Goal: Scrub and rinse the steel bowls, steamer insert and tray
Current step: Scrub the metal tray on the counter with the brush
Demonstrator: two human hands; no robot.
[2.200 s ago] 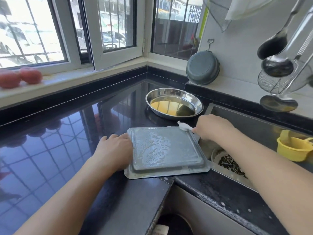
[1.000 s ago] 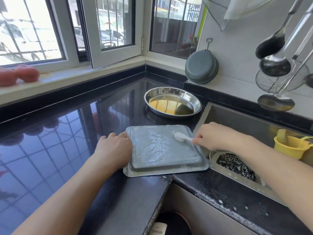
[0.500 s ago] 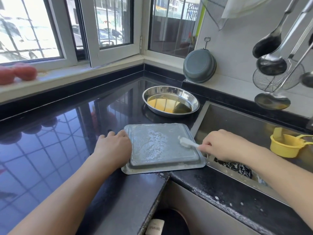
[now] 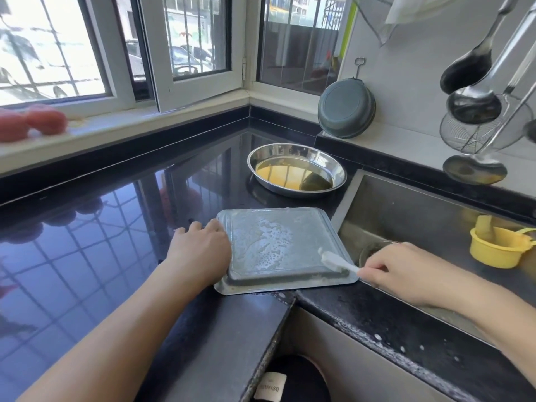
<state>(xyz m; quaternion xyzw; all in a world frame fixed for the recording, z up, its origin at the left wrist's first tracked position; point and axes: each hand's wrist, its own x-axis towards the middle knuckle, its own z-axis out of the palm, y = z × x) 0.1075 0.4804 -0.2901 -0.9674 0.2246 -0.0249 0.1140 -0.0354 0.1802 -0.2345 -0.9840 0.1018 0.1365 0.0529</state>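
A square steel tray (image 4: 278, 245) lies upside down on the black counter beside the sink, its bottom covered in soapy foam. My left hand (image 4: 200, 253) rests against the tray's left edge, fingers curled over the rim. My right hand (image 4: 397, 271) pinches a small white brush (image 4: 336, 261) whose head touches the tray's near right corner. A shallow steel bowl (image 4: 295, 169) with yellowish liquid sits on the counter behind the tray.
The steel sink (image 4: 406, 216) lies to the right, with a yellow cup (image 4: 499, 248) inside. A grey basin (image 4: 346, 108) leans on the back wall. Ladles and a wire skimmer (image 4: 475, 132) hang at upper right. Red tomatoes (image 4: 32, 123) sit on the windowsill.
My right hand has drawn the brush from the tray's far right corner down along its right side to the near right corner. My left hand has stayed on the left edge.
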